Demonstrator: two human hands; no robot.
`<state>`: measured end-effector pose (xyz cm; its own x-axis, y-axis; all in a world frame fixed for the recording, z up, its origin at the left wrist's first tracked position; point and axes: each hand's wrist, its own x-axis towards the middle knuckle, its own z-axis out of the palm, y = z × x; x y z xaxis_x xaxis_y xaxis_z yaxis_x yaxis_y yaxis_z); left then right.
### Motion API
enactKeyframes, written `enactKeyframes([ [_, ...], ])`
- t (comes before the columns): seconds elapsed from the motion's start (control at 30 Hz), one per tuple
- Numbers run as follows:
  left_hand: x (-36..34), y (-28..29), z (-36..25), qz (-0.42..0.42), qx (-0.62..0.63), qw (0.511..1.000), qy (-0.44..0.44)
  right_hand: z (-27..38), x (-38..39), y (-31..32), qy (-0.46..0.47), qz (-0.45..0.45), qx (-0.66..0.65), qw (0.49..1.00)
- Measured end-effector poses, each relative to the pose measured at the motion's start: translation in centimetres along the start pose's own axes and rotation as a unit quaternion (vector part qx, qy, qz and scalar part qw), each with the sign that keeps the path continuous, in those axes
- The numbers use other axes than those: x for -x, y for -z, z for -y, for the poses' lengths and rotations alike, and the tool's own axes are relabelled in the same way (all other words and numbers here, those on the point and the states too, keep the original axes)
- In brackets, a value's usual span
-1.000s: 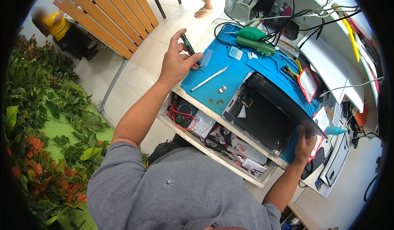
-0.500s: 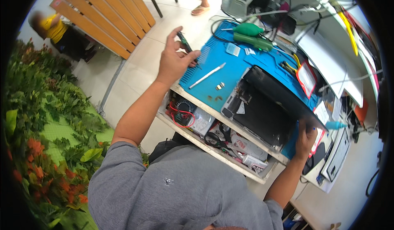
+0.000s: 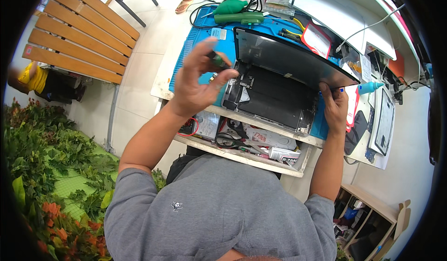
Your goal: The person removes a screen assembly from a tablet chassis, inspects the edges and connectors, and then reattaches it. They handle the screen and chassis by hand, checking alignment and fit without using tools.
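My left hand (image 3: pixel 194 82) is raised at the left end of an opened tablet, thumb and fingers closed around a slim green-and-black screwdriver (image 3: pixel 215 59). Motion blurs its fingers, and the tool's tip is hard to make out. With my right hand (image 3: pixel 334 110) I grip the right corner of the tablet's screen (image 3: pixel 288 58), which stands tilted up along the far edge. Below it lies the tablet's dark housing (image 3: pixel 272 100), with metal parts at its left end and a small whitish triangular piece inside. Housing and screen rest on a blue work mat (image 3: pixel 186 56).
A green air blower (image 3: pixel 231 6) and a green cylindrical tool (image 3: pixel 240 18) lie behind the tablet. Yellow-handled pliers (image 3: pixel 293 32) and a red-edged card (image 3: pixel 317 40) are beyond the screen. An open drawer (image 3: pixel 260 151) of tools juts out below. A slatted wooden table (image 3: pixel 79 33) stands left.
My left hand has brought the screwdriver over to the tablet's left end. The screen is tilted more upright, showing more of the housing. My view has shifted.
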<state>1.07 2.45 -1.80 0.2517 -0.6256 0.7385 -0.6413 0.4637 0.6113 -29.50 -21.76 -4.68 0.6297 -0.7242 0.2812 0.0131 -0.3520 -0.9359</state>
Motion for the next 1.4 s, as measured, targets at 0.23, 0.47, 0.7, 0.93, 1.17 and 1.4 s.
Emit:
enactKeyframes([
  [0.23,0.1,-1.9,1.1,0.046,-0.056,0.997,0.011,0.0,-0.3,-0.3,0.002,-0.005,-0.019,1.000],
  [0.47,0.4,-2.2,1.6,0.034,-0.069,0.997,0.010,0.3,-0.2,-0.5,0.001,-0.012,-0.024,1.000],
  [0.7,0.5,-2.2,1.8,0.042,-0.054,0.997,0.024,0.2,-0.2,-0.3,0.004,-0.011,-0.008,1.000],
  [0.93,0.7,-2.3,2.1,0.040,-0.057,0.997,0.028,0.3,-0.1,-0.4,0.004,-0.009,-0.008,1.000],
  [1.17,-0.9,-1.6,0.8,0.087,-0.131,0.985,-0.077,0.1,-0.1,-0.3,0.009,-0.003,-0.012,1.000],
  [1.4,-4.2,-0.4,-2.0,0.217,-0.118,0.969,0.027,0.2,-0.2,-0.3,0.006,-0.004,-0.008,1.000],
])
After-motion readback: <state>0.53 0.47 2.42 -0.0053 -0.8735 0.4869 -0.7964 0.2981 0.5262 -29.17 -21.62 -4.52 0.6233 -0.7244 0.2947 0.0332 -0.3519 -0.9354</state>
